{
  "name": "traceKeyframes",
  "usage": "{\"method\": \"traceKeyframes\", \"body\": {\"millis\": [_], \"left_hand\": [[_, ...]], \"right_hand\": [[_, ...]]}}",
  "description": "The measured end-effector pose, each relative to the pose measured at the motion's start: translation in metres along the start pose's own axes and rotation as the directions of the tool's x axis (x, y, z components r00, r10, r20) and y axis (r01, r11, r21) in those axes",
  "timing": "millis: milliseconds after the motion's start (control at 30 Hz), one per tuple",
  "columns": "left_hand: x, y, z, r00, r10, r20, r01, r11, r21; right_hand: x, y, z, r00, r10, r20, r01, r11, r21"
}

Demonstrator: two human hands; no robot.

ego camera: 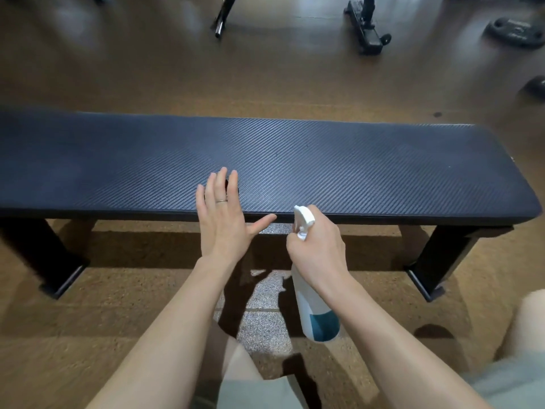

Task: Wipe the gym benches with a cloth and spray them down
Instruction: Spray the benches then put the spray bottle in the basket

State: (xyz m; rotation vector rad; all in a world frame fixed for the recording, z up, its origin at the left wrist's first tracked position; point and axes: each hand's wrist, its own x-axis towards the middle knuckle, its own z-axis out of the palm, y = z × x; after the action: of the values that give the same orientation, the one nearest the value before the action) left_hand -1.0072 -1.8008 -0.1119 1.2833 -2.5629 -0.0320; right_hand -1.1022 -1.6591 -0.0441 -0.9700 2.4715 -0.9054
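You're at the spray step: the long dark-blue padded bench [295, 160], woven-texture vinyl on black steel legs, sits crosswise right in front of you. Your right hand [320, 249] has its grip wrapped round the white plastic spray bottle [315, 308], nozzle aimed at the pad. Left hand [224, 214] flat and spread at the near edge, holding nothing. No cloth in view; the wipe needs one.
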Motion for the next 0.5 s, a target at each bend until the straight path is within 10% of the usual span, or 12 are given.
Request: {"method": "traceKeyframes", "body": {"millis": [233, 500], "left_hand": [[0.001, -0.004, 0.004, 0.999, -0.002, -0.041, 0.002, 1.000, -0.008], [-0.015, -0.058, -0.002, 0.874, -0.470, -0.122, 0.459, 0.881, -0.111]], "right_hand": [[0.004, -0.004, 0.011, 0.997, -0.079, -0.011, 0.080, 0.992, 0.095], [0.022, -0.030, 0.034, 0.961, -0.232, 0.150, 0.185, 0.943, 0.275]]}}
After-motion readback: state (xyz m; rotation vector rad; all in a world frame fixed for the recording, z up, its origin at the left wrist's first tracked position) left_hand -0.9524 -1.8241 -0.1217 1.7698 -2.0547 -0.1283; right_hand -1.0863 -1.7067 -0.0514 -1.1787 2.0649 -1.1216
